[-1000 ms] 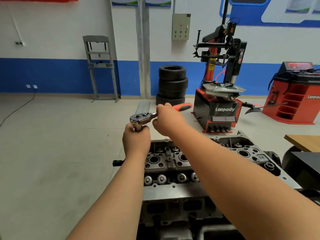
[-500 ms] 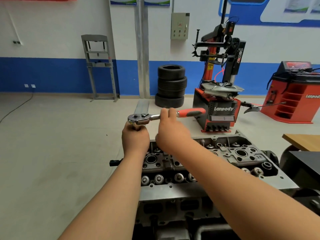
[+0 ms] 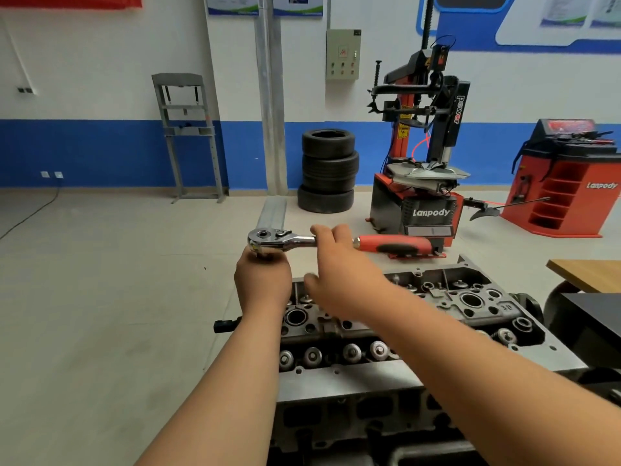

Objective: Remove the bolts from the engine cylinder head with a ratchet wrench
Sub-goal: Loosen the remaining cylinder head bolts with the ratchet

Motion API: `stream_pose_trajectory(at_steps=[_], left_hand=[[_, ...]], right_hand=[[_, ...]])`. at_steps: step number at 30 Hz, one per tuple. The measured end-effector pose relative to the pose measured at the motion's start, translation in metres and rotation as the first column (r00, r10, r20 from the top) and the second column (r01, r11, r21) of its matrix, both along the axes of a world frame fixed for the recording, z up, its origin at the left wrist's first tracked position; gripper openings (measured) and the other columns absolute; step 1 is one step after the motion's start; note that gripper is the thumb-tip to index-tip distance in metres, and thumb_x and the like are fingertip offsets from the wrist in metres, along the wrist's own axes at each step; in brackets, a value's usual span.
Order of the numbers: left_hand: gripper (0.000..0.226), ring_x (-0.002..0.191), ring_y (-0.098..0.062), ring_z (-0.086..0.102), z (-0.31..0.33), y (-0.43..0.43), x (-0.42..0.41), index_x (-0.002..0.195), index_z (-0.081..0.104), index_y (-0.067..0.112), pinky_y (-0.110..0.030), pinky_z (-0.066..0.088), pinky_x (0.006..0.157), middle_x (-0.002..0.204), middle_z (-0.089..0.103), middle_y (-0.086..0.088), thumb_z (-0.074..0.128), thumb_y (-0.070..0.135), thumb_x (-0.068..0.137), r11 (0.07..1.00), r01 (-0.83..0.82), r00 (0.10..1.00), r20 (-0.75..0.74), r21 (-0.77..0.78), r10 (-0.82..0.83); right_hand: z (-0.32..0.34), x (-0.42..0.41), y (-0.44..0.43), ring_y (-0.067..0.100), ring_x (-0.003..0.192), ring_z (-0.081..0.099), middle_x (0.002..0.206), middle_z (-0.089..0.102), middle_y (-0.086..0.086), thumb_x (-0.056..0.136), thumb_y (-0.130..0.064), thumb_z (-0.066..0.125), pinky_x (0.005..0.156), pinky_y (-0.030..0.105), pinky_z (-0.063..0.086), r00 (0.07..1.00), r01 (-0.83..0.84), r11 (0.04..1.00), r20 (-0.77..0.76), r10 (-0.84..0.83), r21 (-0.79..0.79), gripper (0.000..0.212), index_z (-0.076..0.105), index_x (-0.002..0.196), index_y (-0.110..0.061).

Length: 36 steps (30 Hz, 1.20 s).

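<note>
The grey engine cylinder head [image 3: 437, 304] lies in front of me with valve springs and bolt holes showing. A ratchet wrench [image 3: 289, 239] with a chrome head and a red-black handle [image 3: 393, 245] stands above the head's far left corner, its handle pointing right. My left hand [image 3: 262, 284] grips the socket shaft just under the wrench's head. My right hand [image 3: 339, 264] has its fingers hooked over the chrome shaft, and its thumb is spread off below. My left hand hides the bolt.
A wooden table edge [image 3: 584, 274] and a dark object sit at the right. On the floor beyond are a red tyre changer [image 3: 420, 183], a stack of tyres [image 3: 327, 169], a red wheel balancer [image 3: 564, 183] and a grey press frame [image 3: 188, 136].
The wrench handle has swung from pointing away to the far right round to pointing right. My right hand has loosened from a full grip to hooked fingers. My left hand has stayed put.
</note>
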State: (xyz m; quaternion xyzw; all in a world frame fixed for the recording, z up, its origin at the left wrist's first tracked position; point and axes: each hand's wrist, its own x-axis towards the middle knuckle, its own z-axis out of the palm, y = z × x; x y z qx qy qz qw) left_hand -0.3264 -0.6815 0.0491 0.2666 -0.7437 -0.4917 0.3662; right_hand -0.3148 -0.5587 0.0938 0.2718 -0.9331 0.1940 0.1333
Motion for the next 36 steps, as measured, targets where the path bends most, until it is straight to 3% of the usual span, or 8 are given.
stream_pose_trajectory(at_steps=[3, 13, 17, 22, 25, 30, 33, 36], left_hand=[[0.024, 0.050, -0.014, 0.043, -0.001, 0.001, 0.001, 0.063, 0.049, 0.018, -0.024, 0.030, 0.048, 0.058, 0.052, 0.001, 0.055, 0.017, 0.085, 0.989, 0.023, 0.998, -0.056, 0.144, -0.015], [0.019, 0.051, -0.015, 0.044, 0.001, 0.002, 0.003, 0.065, 0.052, 0.020, -0.026, 0.032, 0.050, 0.056, 0.051, 0.004, 0.053, 0.011, 0.082, 0.971, 0.065, 0.991, -0.125, 0.229, -0.037], [0.017, 0.052, -0.014, 0.043, 0.000, 0.004, 0.002, 0.070, 0.048, 0.019, -0.025, 0.031, 0.049, 0.061, 0.050, 0.002, 0.049, 0.009, 0.084, 0.981, 0.053, 0.993, -0.112, 0.187, -0.032], [0.008, 0.057, -0.008, 0.045, 0.001, 0.002, 0.002, 0.085, 0.053, 0.011, -0.017, 0.031, 0.048, 0.068, 0.049, 0.006, 0.046, 0.009, 0.090, 1.000, -0.007, 0.999, -0.037, 0.022, 0.008], [0.011, 0.061, -0.017, 0.048, 0.002, 0.002, 0.003, 0.081, 0.053, 0.010, -0.022, 0.034, 0.054, 0.076, 0.056, -0.002, 0.046, 0.004, 0.088, 0.999, -0.009, 1.000, -0.009, -0.047, 0.008], [0.011, 0.066, -0.022, 0.046, 0.000, 0.001, 0.003, 0.081, 0.052, 0.009, -0.024, 0.031, 0.052, 0.072, 0.051, 0.000, 0.045, 0.006, 0.089, 0.997, -0.024, 1.000, -0.005, -0.073, 0.024], [0.020, 0.057, -0.014, 0.047, -0.002, 0.000, 0.003, 0.070, 0.049, 0.015, -0.020, 0.030, 0.048, 0.063, 0.050, 0.005, 0.050, 0.015, 0.090, 1.000, -0.002, 0.999, -0.034, 0.015, 0.003], [0.022, 0.054, -0.011, 0.046, -0.004, 0.001, 0.002, 0.065, 0.047, 0.020, -0.023, 0.030, 0.048, 0.061, 0.052, 0.003, 0.054, 0.017, 0.086, 0.994, 0.023, 0.997, -0.069, 0.104, -0.016]], right_hand=[[0.010, -0.043, -0.022, 0.032, 0.096, 0.055, 0.126, 0.037, 0.009, 0.085, -0.009, 0.054, 0.071, 0.039, 0.047, 1.000, -0.026, 0.999, 0.002, 0.026, 0.032, 0.045, 0.039, 0.127, -0.014], [0.000, -0.062, -0.049, 0.034, 0.090, 0.059, 0.139, 0.031, 0.006, 0.082, -0.004, 0.056, 0.066, 0.041, 0.048, 0.995, -0.087, 0.995, -0.037, 0.089, 0.055, 0.055, 0.034, 0.131, -0.014], [0.013, -0.033, -0.014, 0.029, 0.092, 0.059, 0.124, 0.047, 0.006, 0.084, -0.011, 0.054, 0.055, 0.033, 0.035, 0.974, 0.090, 0.952, -0.224, -0.023, 0.294, 0.047, 0.037, 0.128, -0.015], [0.036, 0.036, 0.023, 0.028, 0.086, 0.044, 0.097, 0.062, 0.004, 0.086, -0.017, 0.045, 0.067, 0.034, 0.018, 0.893, 0.144, 0.825, -0.431, 0.130, 0.546, 0.023, 0.049, 0.108, -0.012], [0.033, 0.067, 0.027, 0.025, 0.074, 0.027, 0.069, 0.045, 0.002, 0.084, -0.015, 0.044, 0.061, 0.034, 0.015, 0.900, 0.064, 0.835, -0.393, 0.188, 0.547, 0.022, 0.046, 0.106, -0.011], [0.028, 0.044, 0.030, 0.018, 0.045, 0.030, 0.059, 0.034, -0.003, 0.084, -0.008, 0.043, 0.043, 0.027, 0.015, 0.937, 0.054, 0.881, -0.329, 0.118, 0.469, 0.014, 0.033, 0.091, -0.016], [0.033, -0.011, 0.025, 0.017, 0.050, 0.033, 0.062, 0.035, -0.004, 0.087, -0.017, 0.046, 0.045, 0.027, 0.021, 0.959, 0.100, 0.897, -0.281, 0.029, 0.431, 0.005, 0.047, 0.091, -0.021], [0.033, -0.065, -0.001, 0.020, 0.079, 0.041, 0.082, 0.053, 0.000, 0.089, -0.029, 0.047, 0.071, 0.034, 0.035, 0.978, 0.125, 0.897, -0.205, -0.040, 0.425, 0.014, 0.058, 0.091, -0.020]])
